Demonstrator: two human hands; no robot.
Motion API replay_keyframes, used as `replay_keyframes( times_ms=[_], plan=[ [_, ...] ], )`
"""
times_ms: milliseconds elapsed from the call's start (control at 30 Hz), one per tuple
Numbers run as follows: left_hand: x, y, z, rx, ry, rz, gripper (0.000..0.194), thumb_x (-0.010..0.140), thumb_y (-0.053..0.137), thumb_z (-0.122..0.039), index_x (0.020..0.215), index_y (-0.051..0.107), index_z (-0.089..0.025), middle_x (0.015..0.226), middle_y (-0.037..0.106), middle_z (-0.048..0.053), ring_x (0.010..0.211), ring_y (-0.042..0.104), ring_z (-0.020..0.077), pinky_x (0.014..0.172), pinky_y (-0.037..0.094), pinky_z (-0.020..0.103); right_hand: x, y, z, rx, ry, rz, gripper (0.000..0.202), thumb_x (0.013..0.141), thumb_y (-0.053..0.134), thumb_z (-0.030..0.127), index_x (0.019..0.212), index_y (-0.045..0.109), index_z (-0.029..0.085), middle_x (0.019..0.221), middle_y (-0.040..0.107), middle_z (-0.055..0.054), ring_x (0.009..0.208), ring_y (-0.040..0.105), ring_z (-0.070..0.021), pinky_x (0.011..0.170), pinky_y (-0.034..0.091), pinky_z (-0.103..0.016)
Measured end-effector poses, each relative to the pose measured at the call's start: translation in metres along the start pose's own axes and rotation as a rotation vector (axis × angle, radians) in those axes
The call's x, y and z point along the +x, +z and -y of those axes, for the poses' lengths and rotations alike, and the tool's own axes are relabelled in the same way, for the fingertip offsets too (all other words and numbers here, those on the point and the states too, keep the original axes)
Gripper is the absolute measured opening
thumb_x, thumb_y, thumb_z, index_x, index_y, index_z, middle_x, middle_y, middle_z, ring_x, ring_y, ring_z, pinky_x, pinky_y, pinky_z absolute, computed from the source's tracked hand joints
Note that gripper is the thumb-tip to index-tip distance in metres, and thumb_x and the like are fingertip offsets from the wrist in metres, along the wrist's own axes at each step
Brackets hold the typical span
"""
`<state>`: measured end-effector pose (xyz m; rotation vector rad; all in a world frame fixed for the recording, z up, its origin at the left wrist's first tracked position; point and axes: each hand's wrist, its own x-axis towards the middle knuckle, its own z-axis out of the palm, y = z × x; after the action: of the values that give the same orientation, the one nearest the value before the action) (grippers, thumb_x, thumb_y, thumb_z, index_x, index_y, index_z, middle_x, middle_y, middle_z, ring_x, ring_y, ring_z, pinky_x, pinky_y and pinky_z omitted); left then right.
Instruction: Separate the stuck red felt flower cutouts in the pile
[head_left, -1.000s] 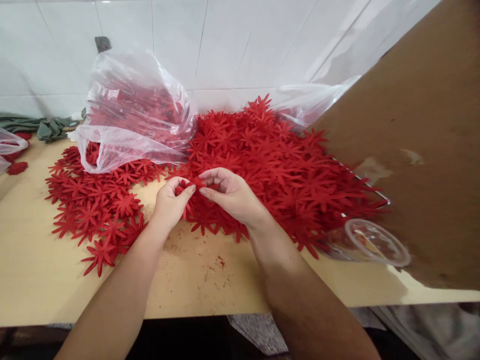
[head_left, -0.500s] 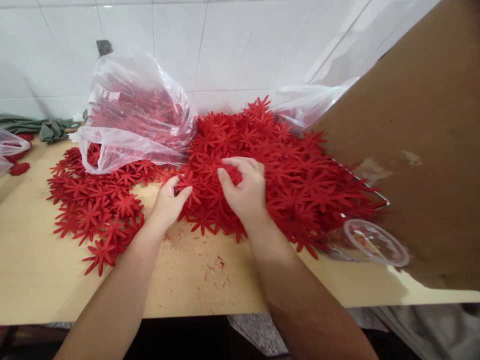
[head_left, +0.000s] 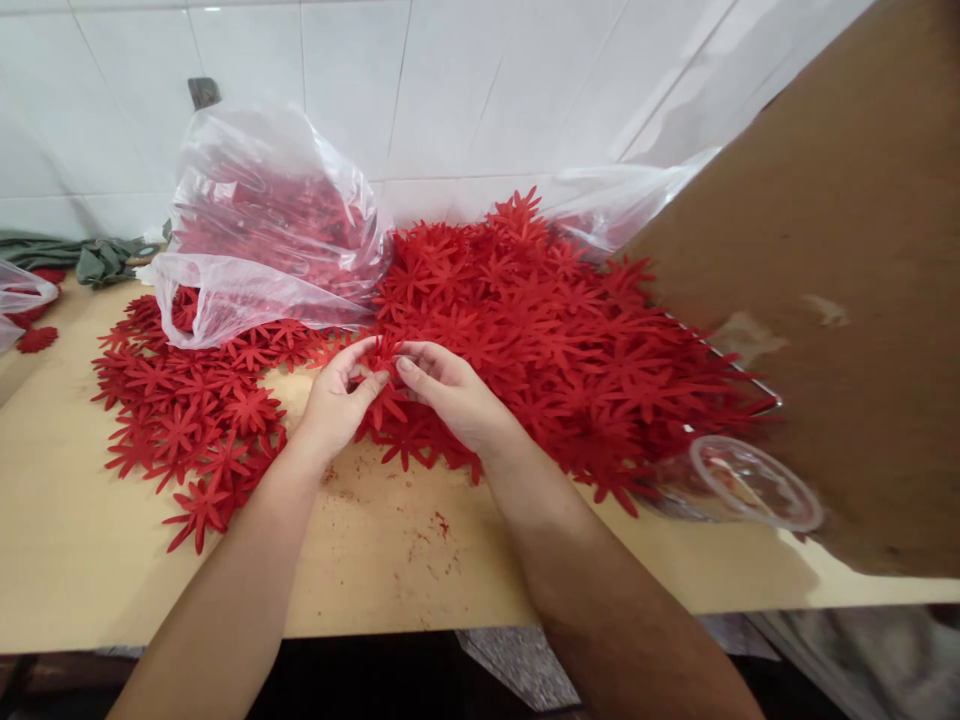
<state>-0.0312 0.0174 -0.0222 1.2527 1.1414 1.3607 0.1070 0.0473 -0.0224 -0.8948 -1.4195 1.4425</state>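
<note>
Between the fingertips of both hands is a red flower-shaped cutout point(head_left: 385, 352) with narrow petals. My left hand point(head_left: 343, 392) pinches its left side, thumb against fingers. My right hand point(head_left: 444, 385) is closed at its right side, the thumb and index fingertip close together at the petals. Just beyond my hands spreads a large pile of red flower cutouts point(head_left: 525, 320), like felt or foam; the exact material I cannot tell. A smaller pile of the same cutouts point(head_left: 180, 400) lies left of my left forearm.
A clear plastic bag point(head_left: 262, 220) full of red pieces stands against the tiled wall point(head_left: 465, 90). At right a brown board point(head_left: 840, 300) leans over the pile, with a clear plastic tub point(head_left: 754, 485) before it. Red scraps dot the wooden table point(head_left: 375, 570). Green cloth point(head_left: 105, 262) lies at far left.
My right hand has moved left and down from above the large pile to meet my left hand at the flower cutout. The left hand stays nearly in place.
</note>
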Motion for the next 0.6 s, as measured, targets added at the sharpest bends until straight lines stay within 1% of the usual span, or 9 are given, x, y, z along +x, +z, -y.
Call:
replay_keyframes(
  times_ms=[67,200,233,300,367,433,533,600],
  plan=[
    [-0.002,0.001,-0.002,-0.008,-0.01,0.032,0.043,0.072,0.06,-0.02,0.114,0.053,-0.018,0.074,0.06,0.0,0.071,0.055,0.01,0.073,0.045,0.024,0.0,0.001,0.001,0.075,0.045,0.009,0.041,0.061,0.07,0.048,0.091,0.056,0.023,0.084,0.062,0.0,0.077,0.059,-0.0113,0.071,0.051,-0.028],
    [-0.005,0.002,-0.008,-0.026,-0.045,0.053,0.042,0.071,0.062,-0.021,0.113,0.055,-0.019,0.07,0.057,-0.002,0.064,0.052,0.0086,0.065,0.044,0.022,-0.002,0.0,0.004,0.158,0.08,0.071,0.036,0.055,0.076,0.041,0.078,0.057,0.021,0.078,0.062,0.001,0.072,0.058,-0.0102,0.072,0.05,-0.026],
    [-0.006,0.003,-0.01,-0.027,-0.048,0.057,0.041,0.071,0.061,-0.022,0.112,0.055,-0.019,0.068,0.056,-0.003,0.062,0.051,0.0082,0.064,0.044,0.022,-0.002,0.0,0.005,0.161,0.077,0.065,0.035,0.054,0.076,0.04,0.075,0.056,0.02,0.076,0.061,0.002,0.07,0.057,-0.0097,0.071,0.049,-0.026],
    [-0.006,0.003,-0.011,0.001,-0.046,0.056,0.038,0.073,0.06,-0.023,0.11,0.056,-0.019,0.065,0.053,-0.003,0.059,0.049,0.0079,0.062,0.043,0.022,-0.001,-0.003,0.007,0.146,0.05,0.011,0.035,0.053,0.077,0.041,0.07,0.054,0.02,0.07,0.059,0.003,0.064,0.055,-0.0086,0.066,0.048,-0.025],
    [-0.005,0.002,-0.009,0.074,-0.029,0.019,0.034,0.074,0.058,-0.023,0.108,0.057,-0.018,0.065,0.053,-0.003,0.059,0.049,0.0083,0.062,0.043,0.023,0.0,-0.006,0.007,0.12,0.011,-0.07,0.036,0.053,0.076,0.043,0.07,0.053,0.02,0.065,0.056,0.005,0.059,0.051,-0.0078,0.061,0.047,-0.024],
    [-0.003,0.001,-0.005,0.178,0.012,-0.042,0.03,0.076,0.056,-0.022,0.106,0.058,-0.016,0.072,0.056,0.0,0.066,0.051,0.0096,0.068,0.044,0.025,0.002,-0.009,0.007,0.115,-0.013,-0.138,0.037,0.052,0.076,0.045,0.069,0.053,0.02,0.063,0.054,0.005,0.057,0.05,-0.0074,0.058,0.046,-0.024],
    [0.0,-0.002,0.002,0.343,0.114,-0.138,0.024,0.076,0.055,-0.022,0.098,0.062,-0.016,0.089,0.06,0.006,0.084,0.054,0.0136,0.082,0.042,0.029,0.004,-0.01,0.006,0.091,-0.024,-0.174,0.04,0.053,0.073,0.051,0.065,0.051,0.02,0.059,0.05,0.005,0.053,0.047,-0.0075,0.054,0.043,-0.023],
    [0.001,-0.004,0.003,0.4,0.171,-0.208,0.019,0.076,0.056,-0.024,0.091,0.065,-0.017,0.093,0.06,0.007,0.092,0.054,0.0156,0.088,0.04,0.031,0.005,-0.01,0.006,0.017,-0.045,-0.177,0.042,0.058,0.067,0.058,0.06,0.048,0.02,0.055,0.046,0.005,0.05,0.043,-0.0076,0.05,0.04,-0.023]
  ],
)
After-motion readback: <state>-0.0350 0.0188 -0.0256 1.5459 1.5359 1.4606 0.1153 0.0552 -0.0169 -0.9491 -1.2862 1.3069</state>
